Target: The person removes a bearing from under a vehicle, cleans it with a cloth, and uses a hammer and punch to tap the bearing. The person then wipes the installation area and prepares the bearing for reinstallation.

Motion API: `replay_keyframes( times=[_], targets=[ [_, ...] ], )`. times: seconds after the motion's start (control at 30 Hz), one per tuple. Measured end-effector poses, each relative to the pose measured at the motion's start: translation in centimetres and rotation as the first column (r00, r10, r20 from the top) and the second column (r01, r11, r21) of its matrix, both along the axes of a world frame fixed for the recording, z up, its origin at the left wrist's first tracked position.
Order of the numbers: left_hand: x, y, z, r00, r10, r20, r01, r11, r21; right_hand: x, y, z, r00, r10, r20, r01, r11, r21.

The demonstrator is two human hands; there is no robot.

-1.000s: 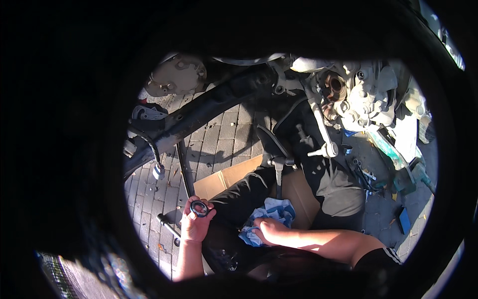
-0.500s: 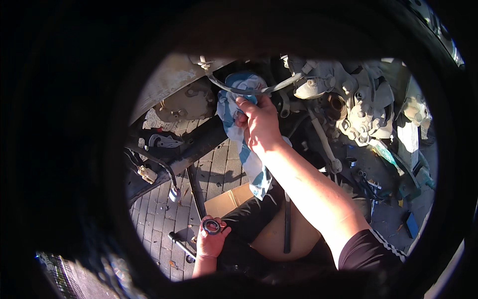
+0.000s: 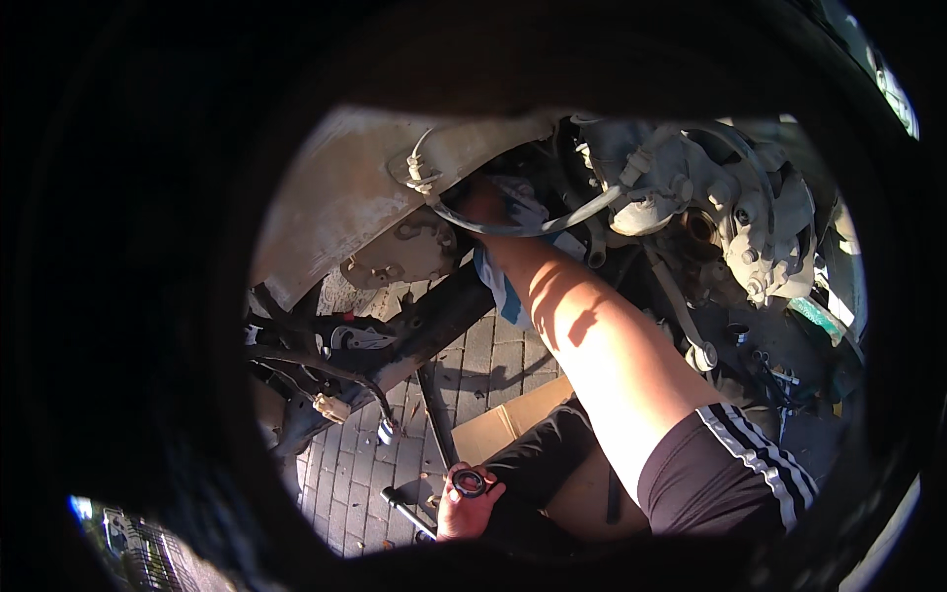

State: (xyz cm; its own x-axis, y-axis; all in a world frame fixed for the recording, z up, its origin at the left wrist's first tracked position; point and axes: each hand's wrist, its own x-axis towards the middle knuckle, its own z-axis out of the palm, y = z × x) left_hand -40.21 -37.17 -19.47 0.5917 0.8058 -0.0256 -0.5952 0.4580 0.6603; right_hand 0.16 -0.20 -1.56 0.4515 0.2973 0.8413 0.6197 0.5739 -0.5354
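Note:
My left hand (image 3: pixel 461 510) is low in the picture with its fingers closed round a dark ring-shaped part (image 3: pixel 470 473), perhaps a bearing. My right arm stretches up and forward, and my right hand (image 3: pixel 485 202) is in shadow beneath a curved hose (image 3: pixel 533 230), up among the metal underside parts. A blue and white cloth (image 3: pixel 501 286) hangs at that hand; the fingers on it are mostly hidden in the dark.
A pale metal panel (image 3: pixel 340 187) spans the upper left above a dark beam (image 3: pixel 444 331) and loose connectors (image 3: pixel 330 407). At right are a dirty metal assembly (image 3: pixel 760 237) and a rod (image 3: pixel 676 296). Cardboard (image 3: pixel 508 414), a socket tool (image 3: pixel 404 508) and my legs lie below on paving.
My right hand has lifted the cloth from near my lap and carried it up and deeper behind the hose. The view has tilted upward. My left hand still grips the ring.

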Motion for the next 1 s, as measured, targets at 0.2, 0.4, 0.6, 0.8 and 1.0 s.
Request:
replay_keyframes(
  times=[0.2,0.4,0.6,0.8,1.0],
  targets=[
    [0.7,0.2,0.0,0.998,0.008,0.066,-0.006,1.000,-0.025,1.6,-1.1,-0.2,0.991,0.037,0.132,0.029,0.885,-0.465],
    [0.6,0.7,-0.2,1.000,-0.008,-0.018,0.008,1.000,0.010,1.9,-3.6,0.5,0.928,0.024,0.373,0.232,0.745,-0.625],
    [0.4,0.6,-0.2,1.000,-0.001,-0.028,0.002,1.000,0.013,1.5,-3.7,1.5,0.890,0.030,0.456,0.350,0.596,-0.723],
    [0.6,0.4,0.2,1.000,-0.006,0.028,0.006,1.000,0.000,0.9,-5.2,1.9,0.812,-0.112,0.573,0.444,0.756,-0.481],
    [0.7,0.5,0.4,1.000,0.001,-0.011,-0.001,1.000,0.003,2.4,-2.4,-0.1,0.825,0.033,0.564,0.420,0.632,-0.651]
  ],
)
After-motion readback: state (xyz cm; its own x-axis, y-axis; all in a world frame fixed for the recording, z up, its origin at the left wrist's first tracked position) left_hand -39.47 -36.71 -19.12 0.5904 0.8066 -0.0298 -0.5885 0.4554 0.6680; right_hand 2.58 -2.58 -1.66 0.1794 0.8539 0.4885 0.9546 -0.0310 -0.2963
